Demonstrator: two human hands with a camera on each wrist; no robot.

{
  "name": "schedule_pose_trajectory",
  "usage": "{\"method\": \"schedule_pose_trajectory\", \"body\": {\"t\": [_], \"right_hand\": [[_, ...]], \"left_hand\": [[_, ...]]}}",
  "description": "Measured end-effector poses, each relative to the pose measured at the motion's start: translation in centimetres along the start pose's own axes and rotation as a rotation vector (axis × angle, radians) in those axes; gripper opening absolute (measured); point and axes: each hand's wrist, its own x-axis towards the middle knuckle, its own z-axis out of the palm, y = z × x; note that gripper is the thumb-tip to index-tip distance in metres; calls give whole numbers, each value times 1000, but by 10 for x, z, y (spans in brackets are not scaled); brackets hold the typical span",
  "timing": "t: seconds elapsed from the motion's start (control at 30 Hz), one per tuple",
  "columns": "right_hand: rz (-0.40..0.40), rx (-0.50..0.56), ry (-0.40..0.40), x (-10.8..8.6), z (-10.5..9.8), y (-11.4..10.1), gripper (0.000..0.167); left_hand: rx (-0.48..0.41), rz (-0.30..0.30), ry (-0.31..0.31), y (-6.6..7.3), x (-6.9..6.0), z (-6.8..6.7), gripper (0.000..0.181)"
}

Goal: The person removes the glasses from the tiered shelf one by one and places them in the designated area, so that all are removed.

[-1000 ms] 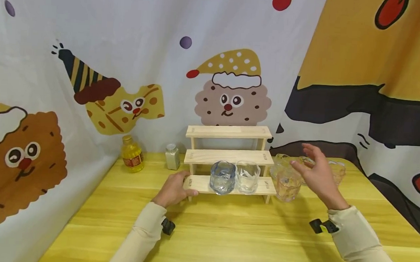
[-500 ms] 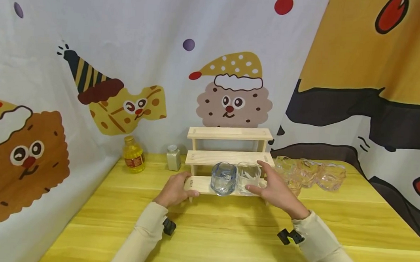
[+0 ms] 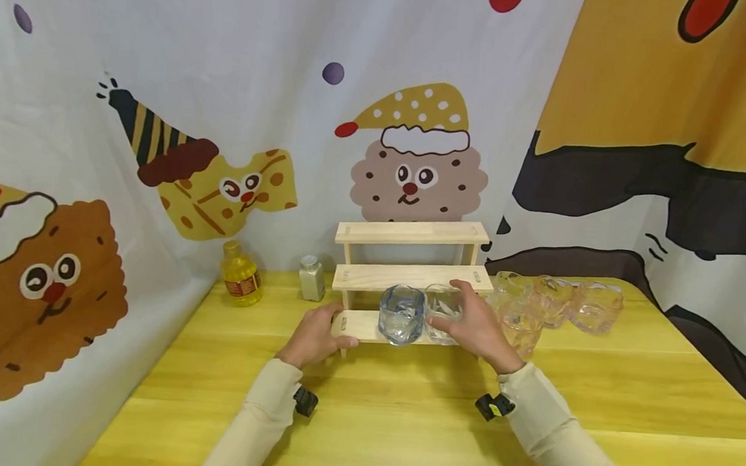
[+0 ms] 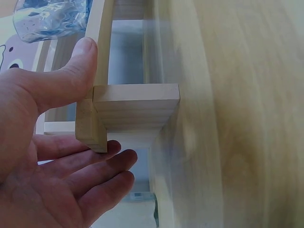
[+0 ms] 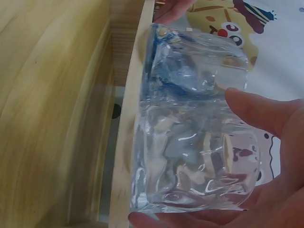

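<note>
We held the clear glass (image 5: pixel 190 156) between the thumb and fingers of our right hand (image 3: pixel 474 328), upright on the wooden rack (image 3: pixel 409 277)'s bottom step (image 3: pixel 360 325), just beside the blue glass (image 3: pixel 400 315). Our left hand (image 3: pixel 312 335) gripped that step's left end, near 4 other glasses' opposite side of the table (image 3: pixel 370 416).

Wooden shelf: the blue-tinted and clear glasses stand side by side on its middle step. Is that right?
The step is wrong: the head view shows the blue-tinted glass and the clear glass side by side on the wooden shelf's lowest step.
</note>
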Motion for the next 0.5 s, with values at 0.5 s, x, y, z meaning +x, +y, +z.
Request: {"method": "schedule_pose_trajectory", "body": {"t": [0.5], "right_hand": [[-27, 21, 28, 3, -5, 11, 89]], "left_hand": [[7, 2, -1, 1, 3, -1, 69]]}}
